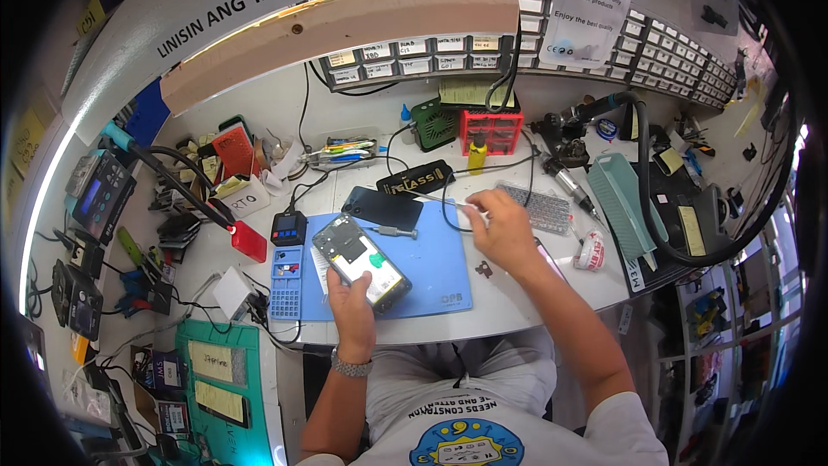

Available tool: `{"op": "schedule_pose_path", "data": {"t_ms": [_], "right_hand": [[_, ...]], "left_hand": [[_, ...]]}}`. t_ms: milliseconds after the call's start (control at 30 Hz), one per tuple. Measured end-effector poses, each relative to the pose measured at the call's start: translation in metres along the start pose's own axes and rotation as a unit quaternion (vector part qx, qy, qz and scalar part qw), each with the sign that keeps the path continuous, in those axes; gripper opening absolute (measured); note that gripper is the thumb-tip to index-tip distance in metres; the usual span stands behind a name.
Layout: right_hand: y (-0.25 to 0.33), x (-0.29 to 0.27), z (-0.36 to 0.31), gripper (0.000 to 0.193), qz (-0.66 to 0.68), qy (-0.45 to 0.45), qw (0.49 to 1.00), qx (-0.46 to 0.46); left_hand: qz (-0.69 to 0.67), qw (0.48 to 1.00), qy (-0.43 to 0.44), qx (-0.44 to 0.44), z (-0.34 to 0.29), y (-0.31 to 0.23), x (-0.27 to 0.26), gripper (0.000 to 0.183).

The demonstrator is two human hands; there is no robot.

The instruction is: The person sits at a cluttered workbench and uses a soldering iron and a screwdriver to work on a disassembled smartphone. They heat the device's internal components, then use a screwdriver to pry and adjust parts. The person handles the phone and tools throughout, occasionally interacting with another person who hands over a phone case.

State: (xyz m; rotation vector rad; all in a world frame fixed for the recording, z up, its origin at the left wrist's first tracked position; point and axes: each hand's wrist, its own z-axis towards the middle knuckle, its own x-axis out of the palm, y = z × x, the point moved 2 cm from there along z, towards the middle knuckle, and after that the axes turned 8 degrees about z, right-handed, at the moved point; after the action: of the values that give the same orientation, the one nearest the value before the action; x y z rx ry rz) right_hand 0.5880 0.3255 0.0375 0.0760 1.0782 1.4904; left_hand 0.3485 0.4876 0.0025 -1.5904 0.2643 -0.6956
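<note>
My left hand is closed round the lower end of an opened smartphone, tilted above a blue repair mat. Its back cover is off, baring dark inner parts and a white battery with a green patch. In my right hand, a thin metal tool, perhaps tweezers, is pinched and points left; its exact kind is unclear. Beyond the phone lie a dark phone panel and a small screwdriver. The tool's tip overlaps the lower edge of a black case in view; contact cannot be judged.
A clear ridged tray and a round tub are to the right, near a green-grey tray. A red drawer box and yellow bottle stand behind. Cables and a red-tipped hose hang at the left.
</note>
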Motion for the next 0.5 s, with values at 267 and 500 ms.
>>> {"op": "schedule_pose_path", "data": {"t_ms": [267,500], "right_hand": [[0.020,0.096,-0.008,0.024,-0.059,0.178,0.982,0.020],[0.030,0.055,-0.012,0.016,0.113,0.057,0.980,0.156]], "left_hand": [[-0.093,0.980,0.116,-0.135,-0.029,-0.008,0.020,0.051],[-0.197,0.936,0.180,-0.232,-0.054,-0.022,0.020,0.051]]}}
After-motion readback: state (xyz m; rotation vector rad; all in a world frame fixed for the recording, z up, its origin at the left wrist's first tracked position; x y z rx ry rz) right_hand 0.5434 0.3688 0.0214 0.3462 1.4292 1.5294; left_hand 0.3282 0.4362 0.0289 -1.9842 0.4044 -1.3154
